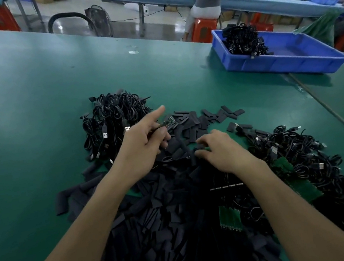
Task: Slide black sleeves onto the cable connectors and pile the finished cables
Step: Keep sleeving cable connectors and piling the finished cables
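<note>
While bare, connector (169, 123) in left hand (143, 144)

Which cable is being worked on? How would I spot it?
On the green table, find the spread of black sleeves in the middle. Over it, the left hand pinches one cable; its tip is a bare green circuit board, unlike the sleeves around.
</note>
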